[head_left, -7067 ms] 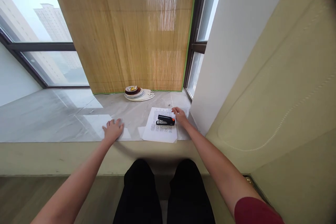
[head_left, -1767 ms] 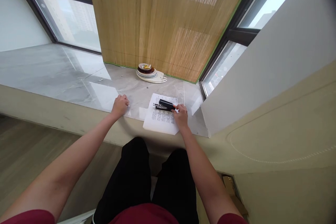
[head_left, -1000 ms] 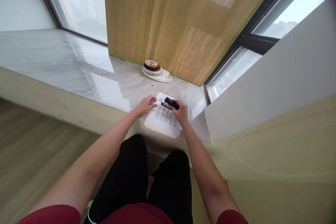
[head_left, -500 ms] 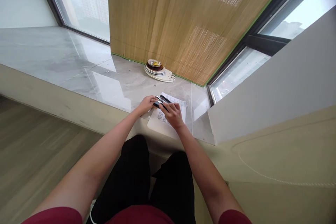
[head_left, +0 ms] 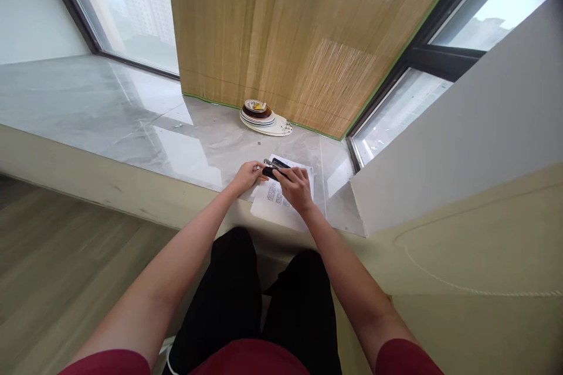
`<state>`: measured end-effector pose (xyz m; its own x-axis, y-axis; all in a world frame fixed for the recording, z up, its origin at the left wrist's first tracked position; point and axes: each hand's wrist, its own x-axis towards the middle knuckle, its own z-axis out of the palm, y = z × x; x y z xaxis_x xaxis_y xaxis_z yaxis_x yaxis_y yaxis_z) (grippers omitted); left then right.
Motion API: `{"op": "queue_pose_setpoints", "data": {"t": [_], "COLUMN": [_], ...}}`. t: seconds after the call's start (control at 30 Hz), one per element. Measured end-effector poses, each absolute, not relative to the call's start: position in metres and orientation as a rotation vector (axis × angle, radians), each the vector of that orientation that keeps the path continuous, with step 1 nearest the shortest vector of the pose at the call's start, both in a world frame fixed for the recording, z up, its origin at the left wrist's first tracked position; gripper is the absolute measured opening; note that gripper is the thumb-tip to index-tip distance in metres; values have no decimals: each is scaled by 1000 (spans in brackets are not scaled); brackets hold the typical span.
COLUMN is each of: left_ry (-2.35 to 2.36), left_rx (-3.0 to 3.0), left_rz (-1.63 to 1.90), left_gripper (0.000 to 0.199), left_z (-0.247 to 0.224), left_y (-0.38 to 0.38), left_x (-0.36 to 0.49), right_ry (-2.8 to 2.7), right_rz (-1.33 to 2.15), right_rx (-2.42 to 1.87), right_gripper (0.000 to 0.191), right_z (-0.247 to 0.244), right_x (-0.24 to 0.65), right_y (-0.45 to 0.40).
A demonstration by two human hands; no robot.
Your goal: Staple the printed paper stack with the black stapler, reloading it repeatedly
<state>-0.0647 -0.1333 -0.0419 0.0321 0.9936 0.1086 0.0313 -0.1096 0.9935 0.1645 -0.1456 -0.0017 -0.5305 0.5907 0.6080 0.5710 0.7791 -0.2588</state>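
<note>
A black stapler (head_left: 271, 173) with a silver metal part is held above the printed paper (head_left: 281, 211), its two long parts spread apart. My right hand (head_left: 297, 187) wraps round it from the right, with the fingers on top. From the left, my left hand (head_left: 248, 177) has its fingers closed at the stapler's front end; its fingertips are partly hidden. The paper lies on the marble sill under both hands, its near end over the front edge. Whether anything small is between my left fingers is too fine to see.
Stacked plates (head_left: 258, 119) of several sizes stand on the marble sill (head_left: 211, 135) beyond my hands. A bamboo blind (head_left: 264, 29) hangs behind them. A small dark bit (head_left: 259, 143) lies before the plates. A white panel (head_left: 457, 123) rises on the right.
The stapler has turned slightly in my right hand, and its silver part shows differently between the black parts. My left hand stays at its front end. The view has shifted a little.
</note>
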Motion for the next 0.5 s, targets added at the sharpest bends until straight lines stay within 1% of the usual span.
{"op": "queue_pose_setpoints", "data": {"t": [0.13, 0.2, 0.4, 0.5], "left_ry": [1146, 1141, 1110, 1109], "left_rx": [1355, 1396, 1547, 1618], "left_rz": [1225, 1199, 1105, 1090], "left_gripper": [36, 38, 38, 44], "left_z": [-43, -42, -31, -25], "left_y": [-132, -133, -143, -148], "left_x": [-63, -62, -63, -62], "right_ry": [-1826, -1696, -1676, -1728], "right_rz": [150, 225, 362, 295], "right_rx": [-1114, -1189, -1225, -1225], "right_gripper": [27, 25, 24, 33], "right_z": [-13, -21, -35, -28], "right_x": [173, 177, 183, 182], "right_y": [-155, -158, -145, -140]}}
